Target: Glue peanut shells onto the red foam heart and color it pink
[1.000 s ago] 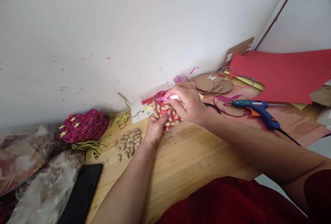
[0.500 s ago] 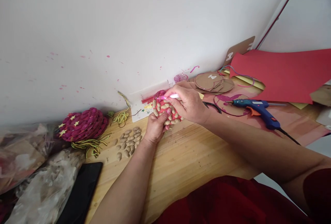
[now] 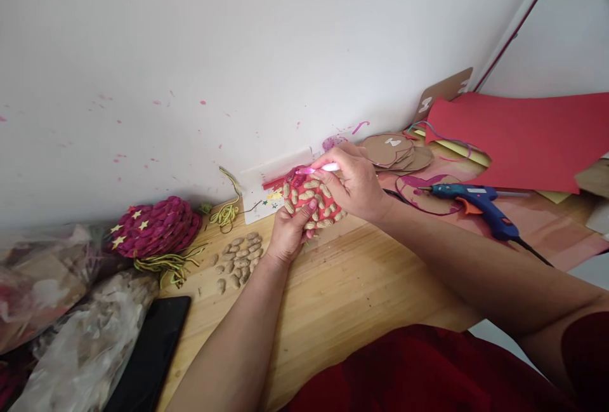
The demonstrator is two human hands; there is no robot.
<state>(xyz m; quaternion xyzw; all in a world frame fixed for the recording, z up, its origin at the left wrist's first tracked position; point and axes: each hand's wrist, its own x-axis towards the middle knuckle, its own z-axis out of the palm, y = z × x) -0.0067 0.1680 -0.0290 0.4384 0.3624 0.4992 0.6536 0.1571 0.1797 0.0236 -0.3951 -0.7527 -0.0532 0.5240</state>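
My left hand (image 3: 290,228) grips the near edge of a red piece with peanuts stuck on it (image 3: 320,204), its thumb lying across the top. Between the fingers of my right hand (image 3: 354,183) is a white-handled paintbrush (image 3: 326,167) with pink at its tip. That tip touches the far left part of the piece, where the peanuts are magenta; the others are plain tan. Loose peanuts (image 3: 242,256) lie on the wooden table left of my left hand. Behind the piece is a white sheet (image 3: 252,202) with small gold and green stars.
A blue glue gun (image 3: 480,199) rests at right near a painted cardboard shape (image 3: 435,202), cardboard cutouts (image 3: 387,148) and red paper (image 3: 528,139). At left are magenta peanut pieces with stars (image 3: 157,228), yellow-green cord (image 3: 226,214), a black phone (image 3: 152,348) and plastic bags (image 3: 90,348).
My right hand has shifted slightly right and up with the brush, uncovering more of the plain peanuts. My left hand still holds the piece; the whole view has moved a little.
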